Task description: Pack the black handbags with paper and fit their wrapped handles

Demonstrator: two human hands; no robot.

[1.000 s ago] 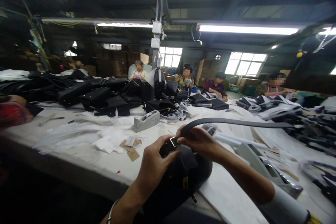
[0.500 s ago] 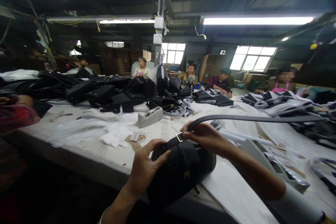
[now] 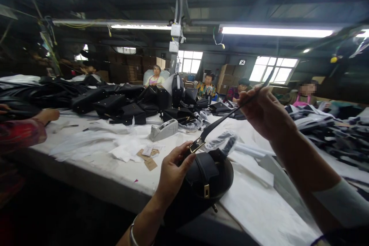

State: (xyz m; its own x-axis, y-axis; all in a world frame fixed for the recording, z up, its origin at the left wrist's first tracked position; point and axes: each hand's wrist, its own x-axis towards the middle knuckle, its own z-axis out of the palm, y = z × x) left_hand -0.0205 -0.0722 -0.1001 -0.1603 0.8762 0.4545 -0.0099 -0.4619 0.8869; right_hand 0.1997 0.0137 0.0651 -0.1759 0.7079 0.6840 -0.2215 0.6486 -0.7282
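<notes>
A black handbag [image 3: 215, 182] with gold fittings leans at the table's front edge, low in the middle of the head view. My left hand [image 3: 174, 173] is closed at its upper left, the thumb and fingers pinching beside a gold buckle [image 3: 196, 145]. From the buckle a black strap [image 3: 220, 122] runs up to the right, drawn out straight. My right hand [image 3: 263, 113] is raised and closed on that strap, whose loose end sticks up beyond the fingers. Behind the bag's top lies a piece in clear plastic wrap [image 3: 223, 142].
A grey tape dispenser [image 3: 163, 130] stands mid-table near brown paper tags [image 3: 148, 153]. Black bags [image 3: 115, 103] are heaped along the back, wrapped straps [image 3: 325, 127] at right. A co-worker's arm [image 3: 34, 125] reaches in at left; several people sit opposite.
My right hand has moved from the buckle up and to the right along the strap, pulling it taut. My left hand has shifted right to the buckle. The co-worker's arm at left reaches farther in.
</notes>
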